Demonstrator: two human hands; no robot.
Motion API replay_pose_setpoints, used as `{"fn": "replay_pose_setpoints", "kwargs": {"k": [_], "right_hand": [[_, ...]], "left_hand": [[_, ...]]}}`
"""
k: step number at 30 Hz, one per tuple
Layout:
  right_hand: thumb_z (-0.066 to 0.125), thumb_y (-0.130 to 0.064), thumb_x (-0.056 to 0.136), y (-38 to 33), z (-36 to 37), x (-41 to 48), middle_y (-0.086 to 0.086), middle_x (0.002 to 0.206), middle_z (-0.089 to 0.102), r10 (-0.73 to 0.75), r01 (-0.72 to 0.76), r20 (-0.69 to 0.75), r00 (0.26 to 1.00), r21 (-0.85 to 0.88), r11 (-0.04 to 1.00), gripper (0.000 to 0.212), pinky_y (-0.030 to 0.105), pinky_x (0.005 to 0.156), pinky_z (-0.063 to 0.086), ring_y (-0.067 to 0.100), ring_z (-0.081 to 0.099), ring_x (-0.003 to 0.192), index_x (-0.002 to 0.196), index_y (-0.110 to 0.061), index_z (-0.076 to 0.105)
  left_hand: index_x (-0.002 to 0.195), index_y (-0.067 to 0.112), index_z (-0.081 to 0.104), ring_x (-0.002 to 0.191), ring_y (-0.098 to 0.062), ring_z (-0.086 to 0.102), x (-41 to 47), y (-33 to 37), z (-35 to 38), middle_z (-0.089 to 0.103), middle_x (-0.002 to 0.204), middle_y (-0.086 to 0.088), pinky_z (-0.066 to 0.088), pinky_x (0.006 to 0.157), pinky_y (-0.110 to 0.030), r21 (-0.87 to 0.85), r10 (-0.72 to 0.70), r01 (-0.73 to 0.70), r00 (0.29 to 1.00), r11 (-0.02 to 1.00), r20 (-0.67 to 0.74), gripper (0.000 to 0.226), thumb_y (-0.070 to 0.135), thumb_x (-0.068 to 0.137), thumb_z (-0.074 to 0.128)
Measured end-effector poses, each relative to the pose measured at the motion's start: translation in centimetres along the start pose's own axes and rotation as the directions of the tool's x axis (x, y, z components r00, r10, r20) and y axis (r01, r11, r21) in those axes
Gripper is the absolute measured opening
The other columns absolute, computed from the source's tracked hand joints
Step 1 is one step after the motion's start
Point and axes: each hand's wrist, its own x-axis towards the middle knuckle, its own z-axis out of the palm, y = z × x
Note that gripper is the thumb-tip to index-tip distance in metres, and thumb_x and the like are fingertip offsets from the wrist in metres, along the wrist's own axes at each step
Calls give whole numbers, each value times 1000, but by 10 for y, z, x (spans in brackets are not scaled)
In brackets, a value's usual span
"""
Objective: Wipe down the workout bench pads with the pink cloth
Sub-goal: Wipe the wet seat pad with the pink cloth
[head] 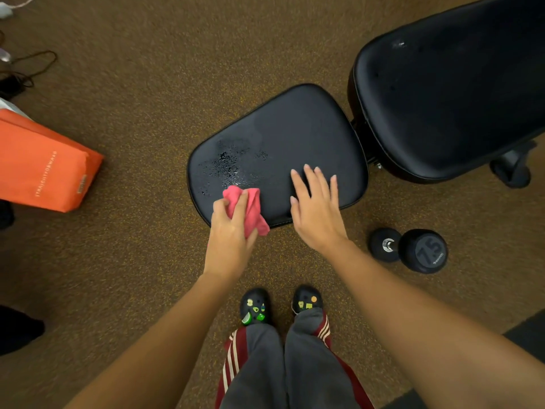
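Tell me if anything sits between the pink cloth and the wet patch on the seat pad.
Nothing visible does. The left hand holds the pink cloth at the near edge of the seat pad, right beside the droplets. The right hand lies off to the side.

Both bare arms reach forward and down from the bottom edge, the left from 7 o'clock, the right from 4 o'clock, converging toward centre. The left hand [228, 231] is curled into a closed grip, thumb toward 11 o'clock and fingers wrapped around bunched pink cloth [250, 208]. The right hand [317, 208] lies flat and spread, palm down, fingers pointing to 12 o'clock, holding nothing. Its wrist is straight; the left wrist bends slightly inward.
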Motion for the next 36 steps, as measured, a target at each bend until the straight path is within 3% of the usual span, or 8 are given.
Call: {"fn": "replay_pose_setpoints", "kwargs": {"k": [4, 10, 15, 18, 25, 29, 32, 36], "right_hand": [[35, -25, 100, -10, 4, 9, 17, 154, 21, -78, 78, 49, 996, 13, 997, 51, 45, 117, 9, 32, 14, 144, 148, -11, 23], [34, -27, 100, -9, 7, 9, 17, 154, 22, -72, 74, 48, 996, -36, 997, 51, 44, 117, 11, 31, 17, 143, 147, -12, 25], [34, -27, 100, -10, 9, 8, 17, 153, 23, -67, 69, 47, 997, -55, 996, 50, 45, 116, 12, 32, 19, 143, 147, -12, 26], [37, -24, 99, -14, 13, 8, 18, 152, 26, -43, 45, 27, 999, -55, 998, 50, 47, 116, 14, 34, 22, 141, 146, -10, 29], [20, -30, 96, -15, 14, 8, 18, 150, 30, -36, 37, 15, 999, -81, 996, 54, 47, 114, 18, 34, 26, 140, 145, -10, 30], [28, -28, 99, -13, 14, 8, 18, 151, 28, -50, 52, 21, 999, -94, 994, 50, 47, 115, 17, 34, 24, 141, 146, -11, 29], [35, -26, 99, -12, 14, 7, 18, 152, 27, -56, 57, 18, 998, -95, 994, 50, 47, 115, 16, 34, 22, 141, 146, -11, 28], [35, -26, 99, -13, 14, 7, 18, 152, 25, -54, 56, 29, 998, -91, 994, 51, 47, 116, 16, 34, 21, 142, 146, -10, 27]], "left_hand": [[133, 0, 46, 89, -39, 56, 4, -5, 3, 50, 109, -28, 53, 79, -45, 171, 119, -133, 989, 976, 88, 74, 12, 68, 79], [121, -6, 55, 67, -37, 56, 21, -20, -8, 56, 97, -28, 51, 59, -39, 347, 119, -159, 984, 924, 135, 76, 16, 55, 86], [132, -6, 44, 83, -43, 52, 32, -31, -21, 48, 111, -32, 48, 75, -48, 308, 14, -40, 996, 950, 86, 69, 9, 72, 75], [133, -6, 42, 89, -41, 54, 19, -20, -12, 47, 116, -30, 49, 80, -47, 242, 52, -83, 990, 967, 133, 72, 9, 71, 76], [124, -4, 53, 72, -35, 60, 10, -23, -5, 55, 107, -26, 55, 66, -40, 265, 179, -235, 959, 935, 218, 76, 16, 59, 85], [137, -1, 38, 98, -38, 52, 25, -31, -18, 43, 121, -26, 46, 89, -46, 235, 32, -59, 993, 970, 117, 71, 13, 77, 72], [141, 2, 32, 103, -38, 48, 28, -23, -16, 38, 124, -24, 42, 93, -44, 195, -43, 31, 997, 980, 56, 68, 13, 83, 66], [138, 1, 38, 95, -33, 54, 11, -8, -2, 44, 124, -24, 50, 88, -44, 180, 107, -138, 979, 974, 173, 72, 14, 77, 73]]}}
